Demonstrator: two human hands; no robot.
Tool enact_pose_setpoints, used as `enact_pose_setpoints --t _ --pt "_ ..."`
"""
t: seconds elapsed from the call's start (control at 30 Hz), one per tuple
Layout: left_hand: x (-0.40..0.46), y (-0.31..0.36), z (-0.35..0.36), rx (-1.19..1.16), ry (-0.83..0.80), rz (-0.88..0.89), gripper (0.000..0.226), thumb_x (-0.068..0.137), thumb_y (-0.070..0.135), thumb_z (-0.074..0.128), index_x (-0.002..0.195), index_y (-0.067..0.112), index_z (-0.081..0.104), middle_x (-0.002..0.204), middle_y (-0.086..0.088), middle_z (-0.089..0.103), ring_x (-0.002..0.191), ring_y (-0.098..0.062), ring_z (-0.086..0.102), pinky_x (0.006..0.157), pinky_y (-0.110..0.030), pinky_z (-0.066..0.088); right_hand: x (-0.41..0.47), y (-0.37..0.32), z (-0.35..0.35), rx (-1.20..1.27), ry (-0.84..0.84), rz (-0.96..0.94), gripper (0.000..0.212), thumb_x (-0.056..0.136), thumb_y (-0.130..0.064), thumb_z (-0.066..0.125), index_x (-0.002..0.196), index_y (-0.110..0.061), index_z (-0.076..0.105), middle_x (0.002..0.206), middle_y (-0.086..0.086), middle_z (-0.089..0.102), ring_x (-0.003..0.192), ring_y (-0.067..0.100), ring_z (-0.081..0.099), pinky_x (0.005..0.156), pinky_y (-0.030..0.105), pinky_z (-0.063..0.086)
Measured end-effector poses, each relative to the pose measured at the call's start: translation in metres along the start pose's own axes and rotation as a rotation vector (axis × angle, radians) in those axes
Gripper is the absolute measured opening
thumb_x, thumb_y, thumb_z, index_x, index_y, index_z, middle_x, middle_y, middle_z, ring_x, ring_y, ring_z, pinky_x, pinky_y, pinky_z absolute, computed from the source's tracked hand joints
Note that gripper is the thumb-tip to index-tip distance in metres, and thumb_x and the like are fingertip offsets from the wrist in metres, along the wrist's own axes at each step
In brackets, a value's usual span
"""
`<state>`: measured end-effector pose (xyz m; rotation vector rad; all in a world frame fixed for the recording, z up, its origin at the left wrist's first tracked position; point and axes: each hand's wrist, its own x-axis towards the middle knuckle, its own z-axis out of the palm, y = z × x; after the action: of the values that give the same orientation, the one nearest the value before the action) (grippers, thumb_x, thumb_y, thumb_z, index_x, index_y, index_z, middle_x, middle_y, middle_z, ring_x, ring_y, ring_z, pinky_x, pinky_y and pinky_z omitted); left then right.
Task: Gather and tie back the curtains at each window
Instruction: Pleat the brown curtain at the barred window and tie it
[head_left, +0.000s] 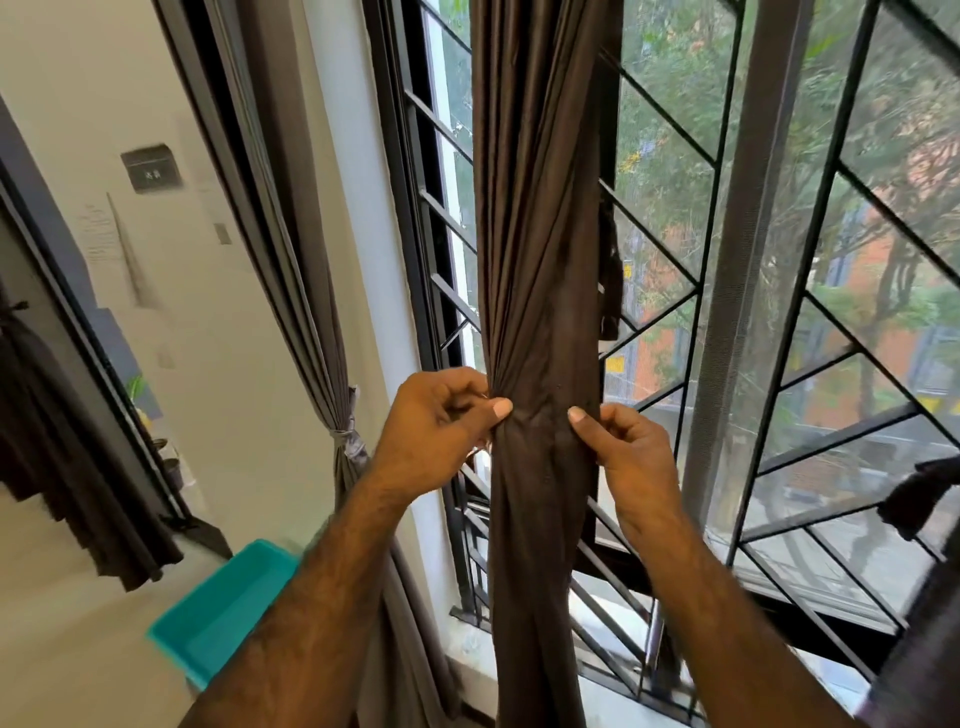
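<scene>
**Dark curtain bunched at the window grille, tie still to come**

A person's left hand (441, 410) and right hand (621, 441) close from either side on a dark brown satin-like curtain (540, 260), gathered into a narrow column that hangs in front of the black metal window grille (727, 322). Each hand has its fingers curled and its thumb pressed into the cloth, squeezing the folds at one level. No band or tie shows around the bundle here (a dark strap (610, 280) hangs just behind the curtain, beside the grille, and may be the tieback, though that is hard to tell). The step in hand looks like the gathering itself. The next move likely calls for one hand to hold the bunch alone while the other fetches a tie and wraps it round. To the left, a grey curtain (317, 291) is already cinched with a grey knotted band (349, 441); a turquoise plastic tub (228, 608) sits below it.
</scene>
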<state>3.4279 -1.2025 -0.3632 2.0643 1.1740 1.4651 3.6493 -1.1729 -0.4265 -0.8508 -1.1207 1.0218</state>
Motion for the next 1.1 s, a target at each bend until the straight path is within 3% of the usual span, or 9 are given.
enact_pose_setpoints --t 0.17,0.27,0.37,0.47,0.6,0.77,0.9,1.0,1.1 --pt "0.001 0.002 0.006 0.348 0.199 0.014 0.023 0.095 0.041 0.072 0.08 0.024 0.067 0.065 0.007 0.068 0.062 -0.015 0.066 0.068 -0.043 0.062 -0.014 0.005 0.008 -0.107 0.098 -0.171 0.013 0.087 -0.016 0.086 0.094 -0.021 0.077 0.081 0.007 0.075 0.072 0.016 0.067 0.072 0.04 0.062" --pt "0.0 0.008 0.017 0.469 0.244 0.04 0.021 0.097 0.039 0.071 0.083 0.024 0.068 0.066 0.01 0.066 0.061 -0.009 0.063 0.065 -0.037 0.06 -0.033 0.002 0.018 -0.442 0.093 -0.525 0.011 0.093 -0.016 0.081 0.102 -0.019 0.075 0.084 -0.008 0.066 0.074 0.008 0.061 0.068 0.021 0.051" --pt "0.002 0.011 0.024 0.44 0.259 0.03 0.023 0.092 0.042 0.069 0.082 0.021 0.068 0.064 0.009 0.067 0.06 -0.012 0.064 0.063 -0.039 0.06 -0.041 0.01 0.022 -0.686 0.042 -0.763 0.013 0.102 -0.014 0.07 0.114 -0.012 0.074 0.096 -0.005 0.061 0.083 0.009 0.059 0.073 0.023 0.052" --pt "0.004 0.013 0.026 0.304 0.208 -0.024 0.024 0.09 0.042 0.071 0.08 0.02 0.069 0.062 0.005 0.069 0.059 -0.019 0.068 0.061 -0.044 0.061 -0.042 0.018 0.024 -0.841 -0.023 -0.784 0.025 0.107 -0.016 0.06 0.13 -0.014 0.07 0.102 0.0 0.06 0.078 0.018 0.061 0.066 0.038 0.057" --pt "0.001 0.013 0.024 0.1 0.127 -0.059 0.024 0.092 0.036 0.074 0.08 0.016 0.069 0.063 -0.006 0.071 0.061 -0.035 0.072 0.06 -0.053 0.063 -0.043 0.015 0.023 -0.979 -0.029 -0.793 0.033 0.104 -0.016 0.062 0.136 -0.014 0.067 0.108 0.002 0.059 0.075 0.019 0.059 0.064 0.039 0.057" --pt "-0.003 0.02 0.019 0.017 0.024 -0.007 0.017 0.102 0.018 0.073 0.086 0.02 0.069 0.069 -0.002 0.075 0.065 -0.022 0.076 0.065 -0.044 0.066 -0.046 0.015 0.021 -1.054 -0.075 -0.837 0.04 0.103 -0.016 0.061 0.142 -0.011 0.064 0.111 0.003 0.056 0.076 0.019 0.055 0.066 0.035 0.054" --pt "-0.003 0.022 0.02 0.073 0.048 0.008 0.021 0.095 0.032 0.081 0.107 0.022 0.066 0.065 -0.005 0.072 0.058 -0.027 0.071 0.062 -0.047 0.063 -0.047 0.01 0.016 -1.032 -0.172 -0.85 0.04 0.105 -0.02 0.058 0.144 -0.011 0.062 0.115 0.004 0.057 0.083 0.018 0.057 0.071 0.034 0.056" --pt "-0.002 0.021 0.018 0.1 0.098 0.004 0.017 0.097 0.028 0.079 0.093 0.025 0.063 0.064 -0.007 0.071 0.058 -0.03 0.071 0.059 -0.054 0.061 -0.042 0.001 0.009 -0.864 -0.278 -0.807 0.038 0.106 -0.022 0.061 0.143 -0.012 0.064 0.121 -0.001 0.06 0.099 0.011 0.062 0.08 0.028 0.058" --pt "-0.001 0.023 0.018 -0.004 0.074 -0.016 0.02 0.098 0.019 0.079 0.085 0.018 0.063 0.065 -0.009 0.072 0.061 -0.032 0.074 0.06 -0.056 0.063 -0.034 -0.015 0.003 -0.469 -0.226 -0.577 0.021 0.104 -0.019 0.066 0.121 -0.017 0.078 0.118 -0.003 0.065 0.11 0.015 0.067 0.085 0.023 0.056"
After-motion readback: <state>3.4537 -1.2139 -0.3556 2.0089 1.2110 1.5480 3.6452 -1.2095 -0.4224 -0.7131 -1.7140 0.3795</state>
